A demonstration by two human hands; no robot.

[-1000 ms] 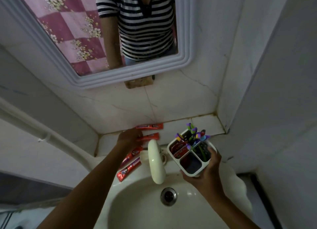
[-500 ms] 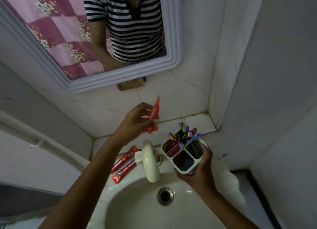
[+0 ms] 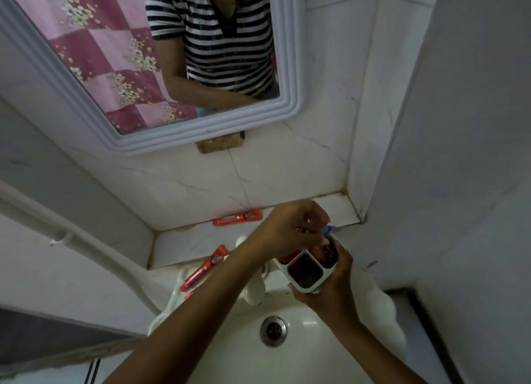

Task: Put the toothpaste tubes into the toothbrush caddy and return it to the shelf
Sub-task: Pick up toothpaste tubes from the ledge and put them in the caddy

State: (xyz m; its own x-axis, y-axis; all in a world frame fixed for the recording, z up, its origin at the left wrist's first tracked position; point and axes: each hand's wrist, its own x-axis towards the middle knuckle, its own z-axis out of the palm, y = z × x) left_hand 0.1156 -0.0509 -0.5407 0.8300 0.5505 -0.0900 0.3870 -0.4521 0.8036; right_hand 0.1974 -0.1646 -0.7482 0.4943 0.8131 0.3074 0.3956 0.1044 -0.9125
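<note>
Risks, biggest first. The caddy (image 3: 309,268) is off the shelf, held by the right hand (image 3: 330,286) alone, wrapped around its outer wall, directly above the sink (image 3: 301,352). If the left hand (image 3: 290,228) pushes down hard, the caddy could tip or slip and dump everything into the basin. The left hand is curled over the caddy's far compartments, fingers bunched; whether it has a tube pinched there is hidden, so its grip cannot be told. The toothbrush heads (image 3: 329,230) crowd that same spot, so a tube going in could snag on them and pop back out. Smaller risk: the left forearm crosses just above the tap (image 3: 253,291) and the tubes on the sink's edge, so a careless pull back could knock one into the basin.

Counts: one caddy, three compartments visible, the near one looks empty. Loose toothpaste tubes: one on the tiled shelf (image 3: 238,218), one on the sink's edge (image 3: 204,268), plus a red tip (image 3: 189,294) beside the arm, probably a third. Red shows inside the caddy, number unclear. Toothbrushes: several, not countable.
</note>
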